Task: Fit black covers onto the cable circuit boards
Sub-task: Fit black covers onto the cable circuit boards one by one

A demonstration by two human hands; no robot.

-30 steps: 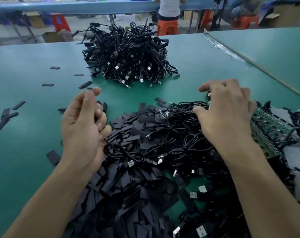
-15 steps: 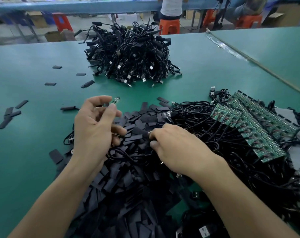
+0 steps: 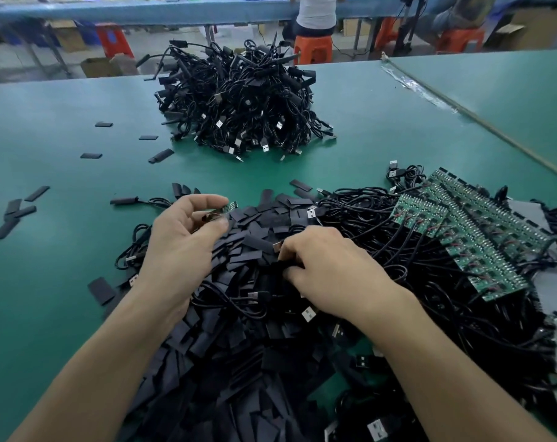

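My left hand (image 3: 181,247) pinches a small green circuit board on a thin black cable (image 3: 226,209) between thumb and forefinger. The board's free end pokes out above the heap of flat black sleeve covers (image 3: 258,240) on the green table (image 3: 47,250). My right hand (image 3: 331,269) is curled down into that heap, fingertips nipping one black cover (image 3: 278,266). I cannot tell whether a second clings to it. I should lift just one and squeeze its edges so the mouth gapes. Then I line it up with the board's end and slide it on straight, clear of the loose cables.
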